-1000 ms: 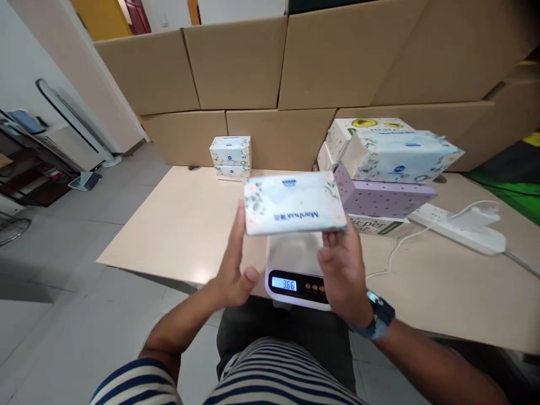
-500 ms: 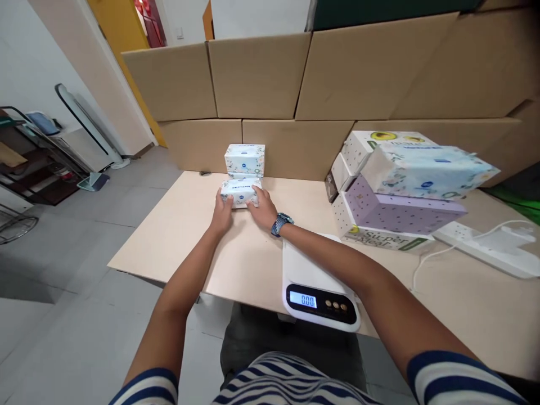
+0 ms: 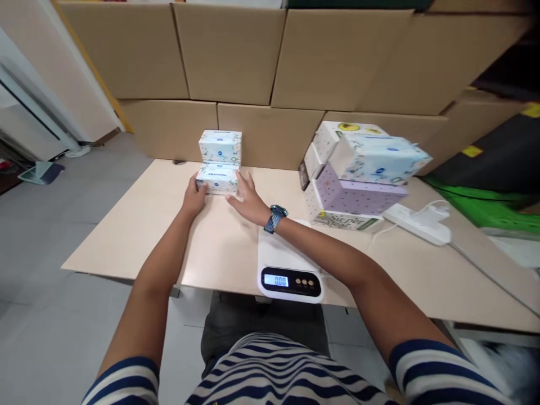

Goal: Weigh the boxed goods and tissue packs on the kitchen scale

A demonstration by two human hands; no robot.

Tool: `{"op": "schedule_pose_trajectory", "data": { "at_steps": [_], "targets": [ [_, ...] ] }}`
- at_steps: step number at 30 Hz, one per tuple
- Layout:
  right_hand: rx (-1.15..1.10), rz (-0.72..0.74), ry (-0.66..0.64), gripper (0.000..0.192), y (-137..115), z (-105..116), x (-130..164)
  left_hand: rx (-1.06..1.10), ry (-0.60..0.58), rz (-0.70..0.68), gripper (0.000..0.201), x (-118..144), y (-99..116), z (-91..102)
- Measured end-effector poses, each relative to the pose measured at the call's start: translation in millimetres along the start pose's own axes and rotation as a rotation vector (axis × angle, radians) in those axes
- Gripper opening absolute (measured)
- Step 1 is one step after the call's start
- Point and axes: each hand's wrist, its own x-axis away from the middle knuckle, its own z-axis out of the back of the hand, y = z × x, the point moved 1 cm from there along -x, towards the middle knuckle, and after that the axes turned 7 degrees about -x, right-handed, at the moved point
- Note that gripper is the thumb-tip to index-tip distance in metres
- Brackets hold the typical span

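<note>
A light-blue floral tissue pack (image 3: 218, 180) lies at the far left of the table, in front of a stack whose top is a similar tissue pack (image 3: 220, 147). My left hand (image 3: 194, 197) grips the front pack's left end, its thumb on the front face and its fingers round the side. At the right end, my right hand (image 3: 250, 201) is open, thumb and fingers spread, with the fingertips touching or very near the pack. Under my right forearm lies a white digital scale (image 3: 270, 253) reading 0.00.
Cardboard boxes (image 3: 228, 56) form a wall behind the table (image 3: 126, 225). On the right stand stacked boxes, one purple (image 3: 358, 194), with another tissue pack (image 3: 382, 160) on top. A white power strip (image 3: 417, 224) and its cable lie beyond them.
My right hand has loosened from the front tissue pack and its fingers have spread. My left hand stays at the pack's left end. The view has shifted right and down.
</note>
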Motion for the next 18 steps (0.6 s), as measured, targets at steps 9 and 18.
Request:
{"op": "schedule_pose_trajectory", "data": {
  "at_steps": [9, 18],
  "targets": [
    [-0.053, 0.386, 0.310, 0.071, -13, 143, 125, -0.092, 0.154, -0.113, 0.077, 21, 37, 2.0],
    [-0.056, 0.379, 0.950, 0.095, 21, 306, 106, 0.022, -0.367, -0.430, 0.092, 83, 177, -149.9]
  ]
}}
